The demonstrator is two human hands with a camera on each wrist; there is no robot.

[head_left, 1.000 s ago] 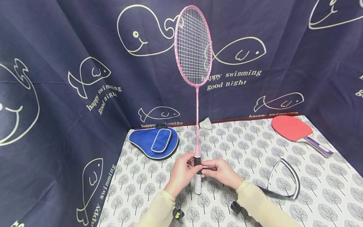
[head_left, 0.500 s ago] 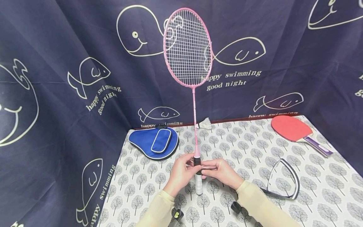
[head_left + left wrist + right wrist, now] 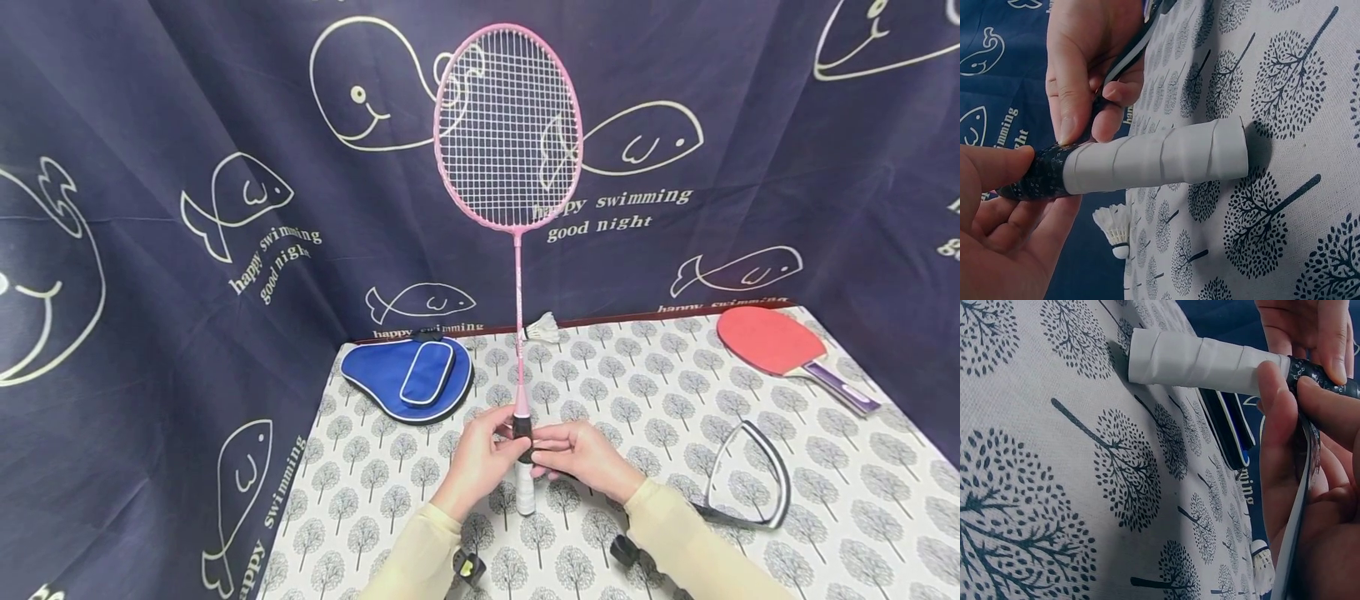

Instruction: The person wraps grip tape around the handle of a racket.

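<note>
pink racket stands upright on the counter, butt of its handle down on the cloth. left hand pinches the dark top of the handle, thumb + fingers curled on it. right hand pinches the black tape against the same spot; tape trails off to the right. lower handle is white-wrapped. behind: blue case, shuttle, red paddle.

Backdrop cloth, white print: "happy swimming good night" by fish drawings; repeated on left panel
</note>
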